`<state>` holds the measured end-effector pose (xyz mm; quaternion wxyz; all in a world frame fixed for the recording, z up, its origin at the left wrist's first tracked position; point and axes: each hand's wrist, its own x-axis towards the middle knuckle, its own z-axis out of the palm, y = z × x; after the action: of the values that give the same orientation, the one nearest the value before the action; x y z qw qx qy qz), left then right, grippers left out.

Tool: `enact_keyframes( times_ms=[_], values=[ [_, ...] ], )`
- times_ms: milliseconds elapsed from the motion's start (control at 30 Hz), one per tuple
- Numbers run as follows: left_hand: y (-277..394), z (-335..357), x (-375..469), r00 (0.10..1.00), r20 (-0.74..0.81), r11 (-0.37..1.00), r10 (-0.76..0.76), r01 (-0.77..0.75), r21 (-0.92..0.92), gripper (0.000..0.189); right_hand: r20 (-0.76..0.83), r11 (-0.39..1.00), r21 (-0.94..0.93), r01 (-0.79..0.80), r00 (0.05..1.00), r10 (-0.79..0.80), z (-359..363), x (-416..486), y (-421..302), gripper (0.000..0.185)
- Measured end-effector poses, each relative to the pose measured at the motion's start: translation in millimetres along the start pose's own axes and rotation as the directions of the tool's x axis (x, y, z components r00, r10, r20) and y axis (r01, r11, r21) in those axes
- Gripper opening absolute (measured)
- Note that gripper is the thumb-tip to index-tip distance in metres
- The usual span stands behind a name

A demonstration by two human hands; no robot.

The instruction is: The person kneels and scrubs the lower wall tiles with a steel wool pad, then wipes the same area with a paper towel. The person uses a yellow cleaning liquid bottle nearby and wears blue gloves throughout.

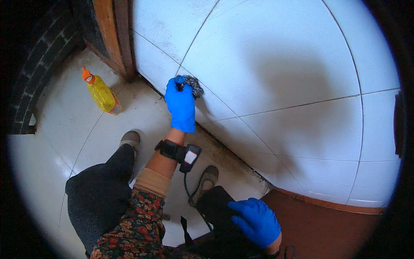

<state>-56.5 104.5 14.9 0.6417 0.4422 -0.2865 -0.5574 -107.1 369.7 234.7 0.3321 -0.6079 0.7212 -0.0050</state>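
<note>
My left hand point(181, 105), in a blue rubber glove, grips a steel wool scourer point(193, 86) against the white tiled wall point(275, 64), low down near the floor joint. A black device is strapped to that wrist, with a cable hanging from it. My right hand point(255, 221), gloved in blue too, rests on my dark-trousered knee at the lower right, its fingers slightly bent and nothing visible in it. To the left of the scourer, a yellow squeeze bottle point(103, 94) with an orange cap is on the pale floor tiles.
A wooden door frame point(121, 39) meets the wall at the upper left. Dark brickwork point(42, 61) curves along the far left. Dirt lines the joint between wall and floor. Reddish-brown flooring point(313, 226) lies at the lower right. My shoes are on the floor tiles point(87, 139).
</note>
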Motion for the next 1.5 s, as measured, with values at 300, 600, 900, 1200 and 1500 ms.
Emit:
enact_keyframes(
  times_ms=[300, 600, 900, 1200, 1500],
  values=[
    [16.2, 19.3, -45.7, 0.964, 0.222, 0.911, 0.144, -0.217, 0.351, 0.014, -0.007, 1.0, 0.01, 0.002, 1.0, -0.002, -3.0, 2.1, -2.9, 0.031],
    [-7.6, 1.5, 11.1, 0.989, -0.144, 0.998, 0.025, -0.015, 0.068, 0.011, -0.008, 0.999, -0.012, 0.037, 0.999, -0.037, -0.3, 10.8, -6.1, 0.031],
    [-2.6, 19.8, -61.2, 0.96, 0.274, 0.974, 0.058, -0.114, 0.194, 0.011, 0.037, 1.0, 0.006, -0.004, 0.999, 0.004, -5.1, 23.0, -15.2, 0.03],
    [-63.1, -34.4, 53.2, 0.987, -0.158, 0.999, -0.038, 0.036, -0.019, 0.013, 0.034, 0.995, 0.049, -0.09, 0.995, 0.088, -1.3, 21.9, 2.6, 0.028],
    [-88.4, -26.3, -7.7, 0.924, -0.03, 0.923, -0.381, 0.378, -0.075, 0.01, 0.011, 0.992, 0.037, -0.12, 0.993, 0.119, -3.0, 21.2, -1.2, 0.029]
  ],
)
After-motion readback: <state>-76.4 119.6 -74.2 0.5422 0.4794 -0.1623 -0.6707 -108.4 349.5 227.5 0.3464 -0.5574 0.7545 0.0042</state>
